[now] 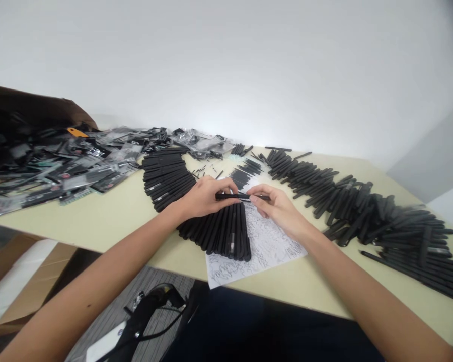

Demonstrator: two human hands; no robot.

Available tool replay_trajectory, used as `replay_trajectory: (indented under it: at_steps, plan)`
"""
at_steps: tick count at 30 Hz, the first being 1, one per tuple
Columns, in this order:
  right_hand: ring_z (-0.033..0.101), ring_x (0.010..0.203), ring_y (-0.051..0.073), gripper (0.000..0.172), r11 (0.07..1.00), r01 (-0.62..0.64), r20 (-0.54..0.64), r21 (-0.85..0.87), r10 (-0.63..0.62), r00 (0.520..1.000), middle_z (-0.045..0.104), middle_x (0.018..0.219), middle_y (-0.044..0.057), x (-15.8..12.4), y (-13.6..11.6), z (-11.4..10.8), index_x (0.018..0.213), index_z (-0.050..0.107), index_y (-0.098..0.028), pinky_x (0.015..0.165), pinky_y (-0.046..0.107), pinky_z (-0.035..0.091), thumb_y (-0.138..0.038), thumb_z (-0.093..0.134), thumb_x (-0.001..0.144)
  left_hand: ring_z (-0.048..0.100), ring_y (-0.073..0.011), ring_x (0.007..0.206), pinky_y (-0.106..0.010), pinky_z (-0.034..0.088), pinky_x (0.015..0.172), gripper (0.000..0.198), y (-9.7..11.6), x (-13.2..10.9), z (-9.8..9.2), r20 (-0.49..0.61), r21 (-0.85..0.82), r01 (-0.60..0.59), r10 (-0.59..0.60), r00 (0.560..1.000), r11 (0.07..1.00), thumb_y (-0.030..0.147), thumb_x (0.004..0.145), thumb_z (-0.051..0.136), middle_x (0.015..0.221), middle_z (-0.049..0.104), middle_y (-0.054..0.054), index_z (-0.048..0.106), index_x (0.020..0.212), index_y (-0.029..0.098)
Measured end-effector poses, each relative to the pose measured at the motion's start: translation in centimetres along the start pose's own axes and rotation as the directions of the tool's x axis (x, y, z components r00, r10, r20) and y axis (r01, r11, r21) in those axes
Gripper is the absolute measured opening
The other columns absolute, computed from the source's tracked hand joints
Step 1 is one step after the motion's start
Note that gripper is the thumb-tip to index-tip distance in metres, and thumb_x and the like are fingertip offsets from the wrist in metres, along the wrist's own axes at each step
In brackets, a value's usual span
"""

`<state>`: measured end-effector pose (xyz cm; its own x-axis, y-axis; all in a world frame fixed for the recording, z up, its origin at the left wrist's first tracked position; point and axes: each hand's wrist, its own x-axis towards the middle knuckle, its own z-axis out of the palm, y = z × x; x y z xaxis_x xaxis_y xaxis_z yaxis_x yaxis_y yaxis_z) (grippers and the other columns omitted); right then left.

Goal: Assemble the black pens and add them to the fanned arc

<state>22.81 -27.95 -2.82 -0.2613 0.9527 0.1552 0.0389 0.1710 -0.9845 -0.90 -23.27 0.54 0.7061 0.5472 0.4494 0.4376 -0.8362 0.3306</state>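
Note:
My left hand (206,197) grips the barrel of a black pen (226,196) above the middle of the table. My right hand (275,208) pinches the pen's thin far end (260,197), and the two hands are a short gap apart. Below them lies a sheet of white paper (266,246) covered in pen scribbles. A fanned row of black pens (219,234) lies under my left wrist and partly on the sheet. Whether the pen's end is a cap or a refill cannot be told.
Long heaps of black pens (355,211) cover the table's right side. Plastic-wrapped packets (79,171) spill from a dark-lined cardboard box (33,108) at the left. The cream table's front edge (98,241) drops to a carpeted floor, where a dark bag strap lies.

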Motion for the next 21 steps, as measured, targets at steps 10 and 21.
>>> replay_trajectory:
  at_steps: [10, 21]
  plan:
    - [0.034, 0.046, 0.009, 0.050, 0.982, -0.012, 0.014, -0.190, 0.015, 1.000, 0.045, 0.053, -0.005, 0.1, 0.3, 0.2, 0.078, 0.071, -0.016, 0.045, 0.026, 0.025, -0.063, 0.059, 0.091, 0.059, -0.0090, 0.056, -0.021, 0.041, 0.059, 0.030, -0.5, -0.3, 0.3, 0.027, 0.033, -0.014, 0.013, 1.000, 0.999, 0.047, 0.094, 0.066, 0.072, 0.072, 0.000, 0.074, 0.094, 0.018]
    - [0.048, 0.048, 0.008, 0.044, 0.998, -0.001, -0.112, -0.064, -0.006, 0.994, 0.064, 0.077, 0.000, 0.4, 0.7, -0.2, 0.114, 0.065, -0.019, 0.041, 0.023, 0.034, -0.049, 0.076, 0.083, 0.056, -0.0083, 0.053, -0.020, 0.038, 0.056, 0.027, -1.5, -0.1, 0.4, -0.091, 0.075, -0.014, 0.020, 0.996, 0.997, 0.042, 0.094, 0.065, 0.063, 0.068, 0.001, 0.076, 0.092, 0.018]
